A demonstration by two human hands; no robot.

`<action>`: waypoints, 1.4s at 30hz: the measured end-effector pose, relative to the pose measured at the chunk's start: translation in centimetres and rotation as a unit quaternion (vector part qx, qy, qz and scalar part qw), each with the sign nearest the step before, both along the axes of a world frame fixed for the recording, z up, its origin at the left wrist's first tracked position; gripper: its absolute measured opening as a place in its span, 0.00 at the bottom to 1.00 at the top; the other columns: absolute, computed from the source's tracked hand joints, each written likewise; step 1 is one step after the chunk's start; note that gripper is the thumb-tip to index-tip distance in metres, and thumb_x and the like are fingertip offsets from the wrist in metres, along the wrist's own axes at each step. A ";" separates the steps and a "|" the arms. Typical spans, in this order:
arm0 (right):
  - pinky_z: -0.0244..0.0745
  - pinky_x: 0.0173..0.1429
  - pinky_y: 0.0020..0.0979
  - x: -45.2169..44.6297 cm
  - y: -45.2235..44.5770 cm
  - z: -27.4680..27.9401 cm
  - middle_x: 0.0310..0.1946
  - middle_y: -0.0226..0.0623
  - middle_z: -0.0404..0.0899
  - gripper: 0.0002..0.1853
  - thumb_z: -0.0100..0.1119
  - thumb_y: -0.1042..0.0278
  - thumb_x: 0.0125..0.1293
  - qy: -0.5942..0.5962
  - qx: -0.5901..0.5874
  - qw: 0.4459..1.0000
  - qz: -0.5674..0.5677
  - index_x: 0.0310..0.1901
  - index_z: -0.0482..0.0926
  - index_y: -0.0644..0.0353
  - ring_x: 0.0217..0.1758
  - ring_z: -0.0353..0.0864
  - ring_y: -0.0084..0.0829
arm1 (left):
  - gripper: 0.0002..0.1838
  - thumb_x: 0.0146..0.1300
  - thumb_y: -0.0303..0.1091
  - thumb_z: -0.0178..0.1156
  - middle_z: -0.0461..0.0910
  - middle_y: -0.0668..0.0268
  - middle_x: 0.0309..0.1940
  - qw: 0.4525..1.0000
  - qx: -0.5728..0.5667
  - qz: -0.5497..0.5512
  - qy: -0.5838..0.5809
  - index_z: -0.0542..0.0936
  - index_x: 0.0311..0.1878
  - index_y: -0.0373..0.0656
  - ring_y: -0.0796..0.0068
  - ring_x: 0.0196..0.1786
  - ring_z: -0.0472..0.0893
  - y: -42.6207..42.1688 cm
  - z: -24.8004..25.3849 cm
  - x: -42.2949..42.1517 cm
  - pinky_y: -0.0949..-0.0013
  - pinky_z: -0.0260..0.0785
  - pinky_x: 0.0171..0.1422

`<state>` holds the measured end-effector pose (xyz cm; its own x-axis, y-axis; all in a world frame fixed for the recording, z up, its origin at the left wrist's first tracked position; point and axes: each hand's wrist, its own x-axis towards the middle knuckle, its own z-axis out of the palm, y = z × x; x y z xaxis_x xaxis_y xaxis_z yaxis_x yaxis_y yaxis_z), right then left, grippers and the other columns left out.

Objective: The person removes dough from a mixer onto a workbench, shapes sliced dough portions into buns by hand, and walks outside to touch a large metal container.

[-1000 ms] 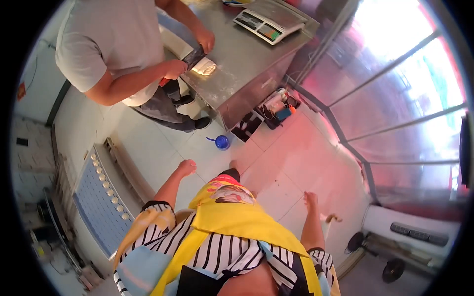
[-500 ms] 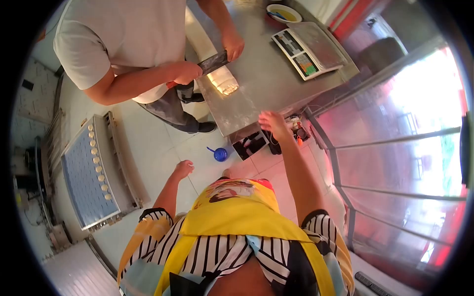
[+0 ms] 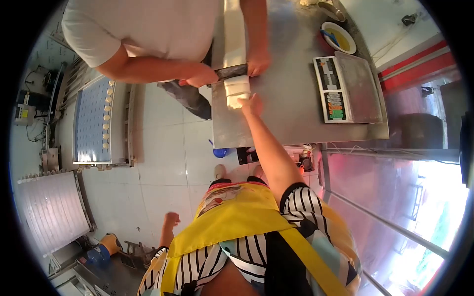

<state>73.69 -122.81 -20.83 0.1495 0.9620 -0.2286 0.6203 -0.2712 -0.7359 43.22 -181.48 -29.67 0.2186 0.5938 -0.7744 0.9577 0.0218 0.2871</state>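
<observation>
Cut dough pieces (image 3: 237, 90) lie on the desk (image 3: 291, 98), nearer than a co-worker's blade (image 3: 231, 72); the far strip (image 3: 234, 39) looks uncut. The right hand (image 3: 253, 105) touches the nearest piece, grip unclear; the left hand's (image 3: 172, 218) closure is unclear.

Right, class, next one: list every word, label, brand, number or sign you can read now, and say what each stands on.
No text can be read with certainty.
Scale, upper dark panel: fine markings, too small to read.
Scale, lower key panel: white, orange and green keys, legends too small to read.
Yellow apron: a printed picture, any lettering too blurred to read.
</observation>
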 end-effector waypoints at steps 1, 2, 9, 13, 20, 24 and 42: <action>0.78 0.37 0.36 0.9 -0.4 -0.9 0.34 0.48 0.79 0.29 0.75 0.56 0.37 0.023 0.051 0.998 0.001 0.35 0.74 0.69 0.36 0.80 0.43 | 0.06 0.57 0.33 0.57 0.78 0.65 0.25 0.997 -0.036 0.063 -0.009 0.76 0.37 0.44 0.72 0.26 0.79 -0.6 0.5 2.2 0.67 0.69 0.25; 0.79 0.36 0.36 3.1 -0.5 -2.6 0.34 0.46 0.78 0.28 0.75 0.58 0.37 0.089 0.033 0.996 0.002 0.35 0.72 0.68 0.35 0.80 0.41 | 0.06 0.57 0.32 0.56 0.79 0.65 0.26 0.991 -0.062 0.115 -0.020 0.76 0.38 0.44 0.72 0.26 0.79 -0.4 0.7 4.0 0.68 0.69 0.26; 0.81 0.39 0.39 26.3 3.4 8.1 0.40 0.42 0.72 0.29 0.68 0.78 0.43 0.377 0.069 0.913 -0.139 0.47 0.65 0.63 0.40 0.79 0.39 | 0.10 0.61 0.28 0.49 0.80 0.65 0.30 0.732 -0.063 0.636 -0.238 0.76 0.44 0.43 0.75 0.29 0.79 17.4 -1.6 11.3 0.74 0.68 0.31; 0.80 0.36 0.33 39.1 8.3 12.6 0.40 0.39 0.75 0.26 0.70 0.74 0.44 0.382 0.188 0.887 -0.179 0.46 0.70 0.64 0.38 0.79 0.32 | 0.14 0.58 0.27 0.52 0.80 0.65 0.29 0.772 0.098 0.545 -0.312 0.75 0.48 0.39 0.78 0.30 0.79 29.1 3.4 15.6 0.74 0.68 0.31; 0.65 0.58 0.38 44.3 7.9 12.8 0.41 0.38 0.77 0.24 0.70 0.67 0.46 -0.331 0.245 0.894 -0.177 0.48 0.76 0.57 0.52 0.71 0.42 | 0.16 0.56 0.31 0.58 0.80 0.63 0.30 0.861 0.056 0.434 -0.258 0.76 0.47 0.37 0.76 0.32 0.80 32.6 6.1 19.9 0.74 0.69 0.32; 0.71 0.47 0.29 43.2 2.0 12.3 0.38 0.35 0.78 0.21 0.68 0.66 0.50 -0.027 0.282 0.957 -0.056 0.47 0.76 0.56 0.42 0.75 0.31 | 0.14 0.54 0.31 0.61 0.80 0.62 0.29 0.847 -0.037 0.496 -0.187 0.77 0.44 0.38 0.74 0.27 0.81 26.8 0.0 16.6 0.71 0.70 0.27; 0.76 0.38 0.25 45.1 2.5 11.1 0.36 0.36 0.80 0.22 0.64 0.58 0.55 0.181 0.114 0.965 -0.153 0.47 0.76 0.65 0.38 0.79 0.24 | 0.16 0.55 0.34 0.59 0.81 0.61 0.29 0.866 0.046 0.456 -0.199 0.77 0.45 0.37 0.72 0.32 0.81 28.9 3.6 18.5 0.69 0.72 0.35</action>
<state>118.74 -120.36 -9.76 0.3843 0.9170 -0.1069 0.2285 -0.2067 -0.9514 61.71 -152.60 -26.08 -0.1346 0.7154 -0.6857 0.3791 0.6765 0.6314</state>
